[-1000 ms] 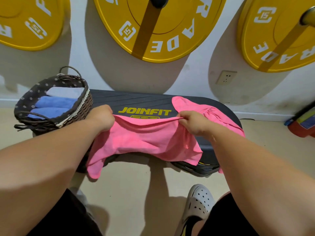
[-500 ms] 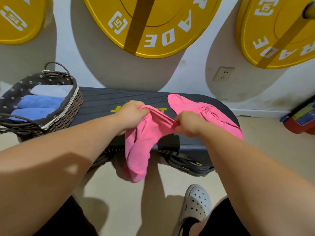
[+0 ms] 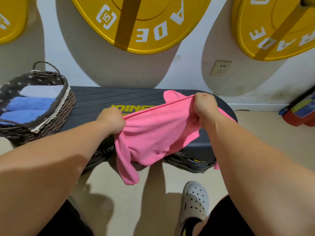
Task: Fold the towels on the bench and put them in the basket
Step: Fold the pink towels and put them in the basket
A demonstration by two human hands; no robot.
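Note:
A pink towel [image 3: 156, 133] is stretched between my two hands over the front of the black bench [image 3: 95, 101]. My left hand [image 3: 111, 120] grips its left top corner and my right hand [image 3: 203, 106] grips the right top corner, held higher. The top edge is taut; the rest hangs down past the bench's front edge. More pink cloth [image 3: 170, 96] lies on the bench behind my right hand; I cannot tell if it is a second towel. The wicker basket [image 3: 56, 116] stands on the bench's left end and holds folded blue towels [image 3: 29, 103].
Yellow weight plates [image 3: 146, 23] hang on the wall behind the bench. A wall socket [image 3: 220, 67] sits low on the right. A red and blue object [image 3: 301, 111] lies on the floor at the far right. My white clog [image 3: 194, 203] is on the beige floor.
My hands had come together with the towel bunched between them. They have now moved apart, pulling the top edge taut, with the right hand raised toward the bench's right end.

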